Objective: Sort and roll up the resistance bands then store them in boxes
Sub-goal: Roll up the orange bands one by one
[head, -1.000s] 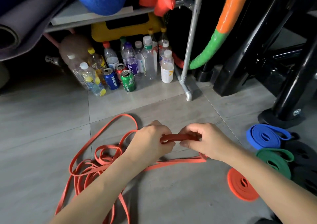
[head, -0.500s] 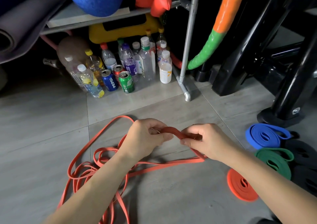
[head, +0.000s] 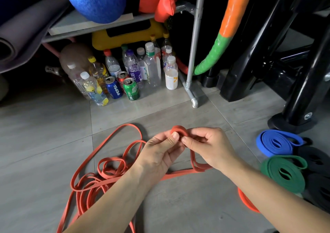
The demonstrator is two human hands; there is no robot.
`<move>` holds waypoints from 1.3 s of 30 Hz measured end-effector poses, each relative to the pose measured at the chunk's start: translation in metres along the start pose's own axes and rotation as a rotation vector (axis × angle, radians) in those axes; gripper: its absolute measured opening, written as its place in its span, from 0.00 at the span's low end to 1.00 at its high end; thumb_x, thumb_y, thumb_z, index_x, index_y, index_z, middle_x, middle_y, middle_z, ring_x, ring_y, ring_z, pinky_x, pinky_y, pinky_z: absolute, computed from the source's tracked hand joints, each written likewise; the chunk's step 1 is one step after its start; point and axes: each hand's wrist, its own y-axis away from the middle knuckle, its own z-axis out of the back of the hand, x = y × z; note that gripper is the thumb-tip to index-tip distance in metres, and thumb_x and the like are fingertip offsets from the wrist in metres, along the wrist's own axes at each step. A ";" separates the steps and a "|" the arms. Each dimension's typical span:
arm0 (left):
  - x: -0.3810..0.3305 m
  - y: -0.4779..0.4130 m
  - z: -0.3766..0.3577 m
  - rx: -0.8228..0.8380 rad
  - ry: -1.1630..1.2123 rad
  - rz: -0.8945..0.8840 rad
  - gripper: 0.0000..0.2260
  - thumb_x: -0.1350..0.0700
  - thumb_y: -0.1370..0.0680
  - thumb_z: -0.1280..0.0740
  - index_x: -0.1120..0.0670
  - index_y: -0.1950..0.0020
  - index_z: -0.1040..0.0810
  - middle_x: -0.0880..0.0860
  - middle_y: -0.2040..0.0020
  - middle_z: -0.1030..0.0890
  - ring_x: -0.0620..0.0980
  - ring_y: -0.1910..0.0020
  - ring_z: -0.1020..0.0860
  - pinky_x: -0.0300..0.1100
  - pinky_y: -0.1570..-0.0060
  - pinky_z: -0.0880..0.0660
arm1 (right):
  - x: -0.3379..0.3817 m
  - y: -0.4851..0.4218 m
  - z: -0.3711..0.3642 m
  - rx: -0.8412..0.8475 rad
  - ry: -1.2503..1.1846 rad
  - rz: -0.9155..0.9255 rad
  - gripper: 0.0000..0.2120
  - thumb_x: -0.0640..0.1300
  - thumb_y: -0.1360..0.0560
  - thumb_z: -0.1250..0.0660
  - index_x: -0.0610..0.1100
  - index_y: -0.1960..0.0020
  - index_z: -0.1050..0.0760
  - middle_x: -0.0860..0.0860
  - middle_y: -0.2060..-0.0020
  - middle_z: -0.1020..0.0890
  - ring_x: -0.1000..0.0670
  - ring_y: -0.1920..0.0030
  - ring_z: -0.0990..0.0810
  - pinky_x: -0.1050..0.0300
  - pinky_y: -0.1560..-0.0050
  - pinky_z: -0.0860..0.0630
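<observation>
Operator: Progress so far?

Spotter: You have rolled bands lying together on the floor (head: 44, 134) at your right: a blue roll (head: 275, 141), a green roll (head: 284, 172), an orange roll (head: 245, 201) half hidden by your forearm, and black rolls (head: 316, 158) at the edge, too dark to count.

Operator: And the one I'm on?

Spotter: Barely begun. Your left hand (head: 160, 154) and right hand (head: 210, 147) each have a closed grip on the end of the orange band (head: 178, 174), thumbs and fingertips pinching a small coil (head: 179, 129) held up between them above the floor. Nearly all of its length lies in loose loops on the floor at your left, so I judge most of the winding is ahead. Whether that heap is one band or several, I cannot tell.

Operator: Boxes?

Spotter: None in view. Storing looks not yet started.
</observation>
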 end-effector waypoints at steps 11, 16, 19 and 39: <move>-0.027 0.007 -0.004 0.081 -1.678 -0.479 0.07 0.56 0.28 0.28 0.52 0.51 0.17 0.49 0.58 0.19 0.48 0.57 0.23 0.40 0.55 0.29 | -0.008 -0.003 0.014 0.178 0.429 0.096 0.06 0.41 0.30 0.27 0.52 0.58 0.17 0.52 0.67 0.20 0.58 0.70 0.23 0.67 0.70 0.31; -0.036 0.008 -0.003 -0.023 -1.248 -0.416 0.06 0.62 0.30 0.26 0.51 0.58 0.16 0.45 0.66 0.17 0.43 0.68 0.22 0.37 0.62 0.24 | -0.011 -0.002 0.014 0.087 0.089 -0.016 0.13 0.44 0.32 0.25 0.63 0.64 0.19 0.47 0.72 0.21 0.56 0.71 0.28 0.60 0.67 0.31; -0.028 0.010 -0.003 0.014 -0.882 -0.330 0.09 0.66 0.29 0.28 0.51 0.60 0.17 0.45 0.68 0.17 0.40 0.70 0.22 0.32 0.70 0.26 | -0.007 -0.001 0.006 0.045 -0.026 0.042 0.10 0.47 0.31 0.25 0.63 0.61 0.18 0.41 0.67 0.20 0.50 0.67 0.26 0.53 0.62 0.30; -0.025 0.013 -0.002 -0.023 -1.474 -0.582 0.06 0.59 0.29 0.27 0.52 0.53 0.16 0.48 0.60 0.19 0.46 0.60 0.21 0.34 0.56 0.27 | -0.005 -0.003 0.024 0.149 0.379 0.077 0.05 0.46 0.31 0.25 0.52 0.55 0.16 0.49 0.64 0.18 0.48 0.62 0.20 0.50 0.59 0.25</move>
